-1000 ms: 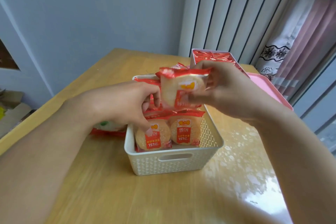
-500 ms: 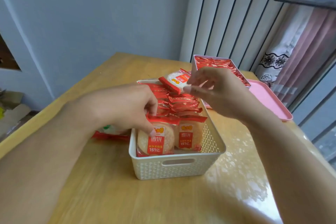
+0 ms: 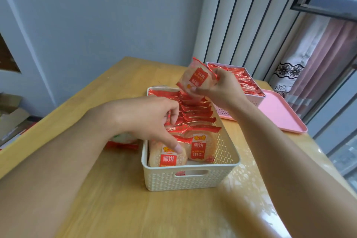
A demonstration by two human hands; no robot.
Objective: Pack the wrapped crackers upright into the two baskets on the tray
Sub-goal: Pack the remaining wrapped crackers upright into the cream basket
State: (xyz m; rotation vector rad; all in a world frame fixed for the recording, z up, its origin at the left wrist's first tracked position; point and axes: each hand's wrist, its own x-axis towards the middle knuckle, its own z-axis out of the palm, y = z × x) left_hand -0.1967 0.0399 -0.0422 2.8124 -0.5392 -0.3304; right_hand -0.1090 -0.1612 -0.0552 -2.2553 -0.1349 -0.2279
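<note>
A cream woven basket [image 3: 190,178] stands on the wooden table, filled with two rows of upright red-wrapped crackers [image 3: 201,148]. My left hand [image 3: 154,120] reaches into its left row, fingers pressing on the packets there. My right hand [image 3: 222,89] holds one wrapped cracker [image 3: 196,78] upside down above the basket's far end. Behind, a pink basket [image 3: 255,100] full of upright crackers sits on a pink tray [image 3: 280,114].
A red and white bag [image 3: 123,141] lies on the table left of the cream basket, mostly hidden by my left arm. The tray's right half is bare. The table edge runs along the left; a wall, radiator and curtain stand behind.
My right hand has turned its cracker from lying flat over the basket to upside down and lifted it slightly toward the far end. My left hand stays in the left row.
</note>
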